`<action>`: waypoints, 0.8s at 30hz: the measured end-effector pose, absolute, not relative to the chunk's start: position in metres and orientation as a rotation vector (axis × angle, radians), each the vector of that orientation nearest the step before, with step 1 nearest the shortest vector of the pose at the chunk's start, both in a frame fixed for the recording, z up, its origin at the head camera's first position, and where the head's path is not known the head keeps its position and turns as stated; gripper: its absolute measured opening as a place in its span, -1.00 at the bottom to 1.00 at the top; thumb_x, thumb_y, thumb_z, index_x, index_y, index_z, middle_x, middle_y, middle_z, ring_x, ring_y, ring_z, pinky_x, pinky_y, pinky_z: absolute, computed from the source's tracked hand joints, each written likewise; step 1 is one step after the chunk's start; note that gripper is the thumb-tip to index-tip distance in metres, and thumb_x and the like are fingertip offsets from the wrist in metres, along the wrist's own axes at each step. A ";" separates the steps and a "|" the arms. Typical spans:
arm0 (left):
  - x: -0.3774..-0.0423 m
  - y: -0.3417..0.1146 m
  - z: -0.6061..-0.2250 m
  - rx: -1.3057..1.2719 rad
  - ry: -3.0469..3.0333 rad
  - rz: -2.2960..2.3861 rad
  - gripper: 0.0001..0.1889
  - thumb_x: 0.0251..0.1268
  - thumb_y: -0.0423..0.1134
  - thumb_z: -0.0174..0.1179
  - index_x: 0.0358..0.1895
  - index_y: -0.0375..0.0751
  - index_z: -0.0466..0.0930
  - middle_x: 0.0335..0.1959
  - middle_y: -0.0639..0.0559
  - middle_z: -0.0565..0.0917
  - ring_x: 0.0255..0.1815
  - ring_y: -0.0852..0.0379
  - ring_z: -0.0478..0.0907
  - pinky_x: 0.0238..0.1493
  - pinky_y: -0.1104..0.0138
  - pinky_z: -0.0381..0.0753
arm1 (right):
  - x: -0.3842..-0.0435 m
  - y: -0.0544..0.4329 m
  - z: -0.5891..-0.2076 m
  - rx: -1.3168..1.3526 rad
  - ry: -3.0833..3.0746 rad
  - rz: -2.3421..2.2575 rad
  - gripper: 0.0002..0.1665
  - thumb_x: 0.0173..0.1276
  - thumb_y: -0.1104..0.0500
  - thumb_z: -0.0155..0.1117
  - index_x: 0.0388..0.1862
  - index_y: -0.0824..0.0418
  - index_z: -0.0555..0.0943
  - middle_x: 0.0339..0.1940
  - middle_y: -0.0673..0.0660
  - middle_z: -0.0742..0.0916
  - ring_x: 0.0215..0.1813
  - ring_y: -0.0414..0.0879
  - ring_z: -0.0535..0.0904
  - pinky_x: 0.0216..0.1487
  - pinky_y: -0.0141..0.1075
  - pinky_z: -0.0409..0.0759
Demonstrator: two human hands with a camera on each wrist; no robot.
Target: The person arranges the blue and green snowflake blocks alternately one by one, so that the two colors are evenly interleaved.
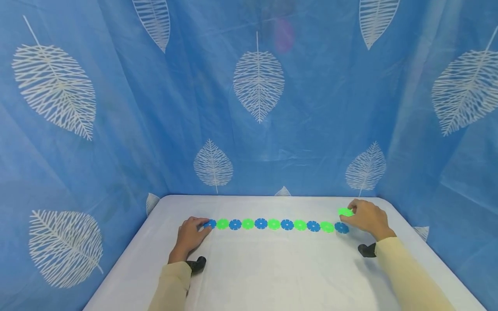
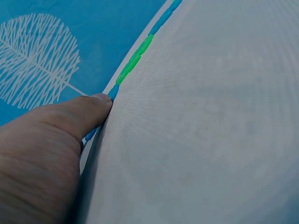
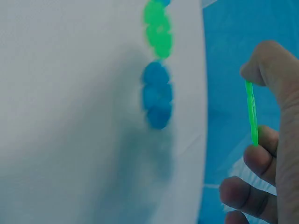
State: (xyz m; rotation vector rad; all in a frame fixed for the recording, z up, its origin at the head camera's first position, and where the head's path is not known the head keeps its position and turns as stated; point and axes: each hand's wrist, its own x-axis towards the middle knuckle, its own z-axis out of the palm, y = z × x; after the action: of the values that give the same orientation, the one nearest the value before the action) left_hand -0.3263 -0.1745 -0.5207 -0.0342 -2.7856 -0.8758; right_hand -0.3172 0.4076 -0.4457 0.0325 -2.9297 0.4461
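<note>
A row of flat plastic notched discs, blue and green by turns, lies across the white table, with a green disc (image 1: 274, 224) near its middle. At the row's left end, my left hand (image 1: 190, 235) pinches the edge of a blue notched disc (image 1: 211, 223) between thumb and fingers. Over the right end, my right hand (image 1: 366, 218) holds a green notched disc (image 1: 344, 212) by its edges; the right wrist view shows this green disc (image 3: 252, 114) edge-on between thumb and fingertips. Below it, the last blue disc (image 1: 342, 228) lies flat on the cloth.
A white cloth (image 1: 280, 272) covers the table. Blue curtains (image 1: 311, 108) with white leaf prints hang behind and at both sides. Black wrist mounts (image 1: 196, 264) stick out by the sleeves. A shadow (image 3: 135, 172) falls near the right end.
</note>
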 end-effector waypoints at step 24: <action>-0.328 -0.176 -0.520 -0.021 -2.787 -0.853 -0.60 0.29 0.02 0.33 0.15 0.03 0.69 0.09 -0.13 0.62 0.15 -0.13 0.50 0.21 -0.08 0.42 | -0.300 0.439 -0.498 -0.173 -2.999 0.611 -0.03 0.25 -0.42 0.26 0.19 0.43 0.57 0.08 0.47 0.68 0.11 0.44 0.56 -0.12 0.24 0.54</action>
State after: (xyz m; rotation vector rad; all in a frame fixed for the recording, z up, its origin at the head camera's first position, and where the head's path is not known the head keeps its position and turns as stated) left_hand -0.3282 -0.1764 -0.5200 -0.0209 -2.7867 -0.8530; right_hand -0.2999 0.4390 -0.4982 -0.1727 -2.9995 0.6109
